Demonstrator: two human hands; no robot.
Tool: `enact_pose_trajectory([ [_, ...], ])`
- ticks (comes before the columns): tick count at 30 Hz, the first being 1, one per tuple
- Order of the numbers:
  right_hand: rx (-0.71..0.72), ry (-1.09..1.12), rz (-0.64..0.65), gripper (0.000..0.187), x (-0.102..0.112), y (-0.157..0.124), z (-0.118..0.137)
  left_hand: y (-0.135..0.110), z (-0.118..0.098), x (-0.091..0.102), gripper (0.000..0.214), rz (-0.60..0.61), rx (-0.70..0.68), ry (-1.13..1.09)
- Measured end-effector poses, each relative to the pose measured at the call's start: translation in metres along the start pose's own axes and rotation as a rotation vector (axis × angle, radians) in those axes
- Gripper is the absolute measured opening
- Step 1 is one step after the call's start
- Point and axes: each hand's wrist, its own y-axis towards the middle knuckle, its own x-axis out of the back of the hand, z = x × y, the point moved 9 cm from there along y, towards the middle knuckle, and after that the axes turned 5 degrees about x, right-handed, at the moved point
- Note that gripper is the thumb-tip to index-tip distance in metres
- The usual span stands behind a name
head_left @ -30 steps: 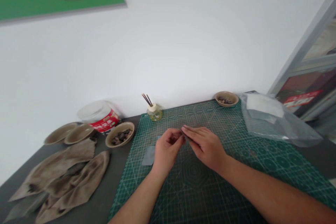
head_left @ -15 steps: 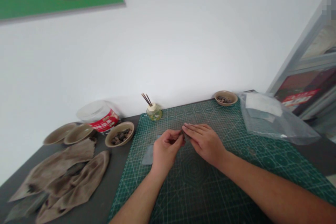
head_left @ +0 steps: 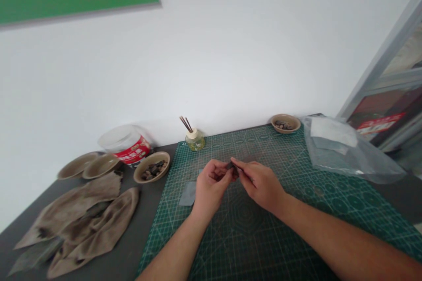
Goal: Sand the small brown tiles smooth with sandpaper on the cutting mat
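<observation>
My left hand [head_left: 212, 184] pinches a small dark piece [head_left: 230, 165] between thumb and fingers, above the green cutting mat [head_left: 244, 237]. Its exact kind is too small to make out, and fingers cover part of it. From the other side, my right hand [head_left: 263, 184] meets the piece with its fingers closed together. A thin dark edge shows along those fingers; whether it is a separate thing, I cannot tell. Under and beside the left hand, a greyish flat sheet [head_left: 187, 194] lies on the mat.
At the left are a bowl of dark and brown pieces [head_left: 152, 167], stained brown cloths [head_left: 108, 224], a red-labelled jar [head_left: 127, 145] and two more bowls. A reed diffuser [head_left: 195, 139] stands behind. Another bowl [head_left: 285, 124] and a clear plastic bag [head_left: 349, 153] lie right.
My right fingers, earlier stretched flat over the piece, are now curled in more tightly. More of the dark piece shows at the left fingertips. The view has shifted slightly.
</observation>
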Motion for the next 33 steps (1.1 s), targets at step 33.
enact_pose_trajectory([
  [33, -0.358, 0.621, -0.03, 0.024, 0.02, -0.091, 0.028, -0.087, -0.007, -0.042, 0.008, 0.196, 0.027, 0.418],
])
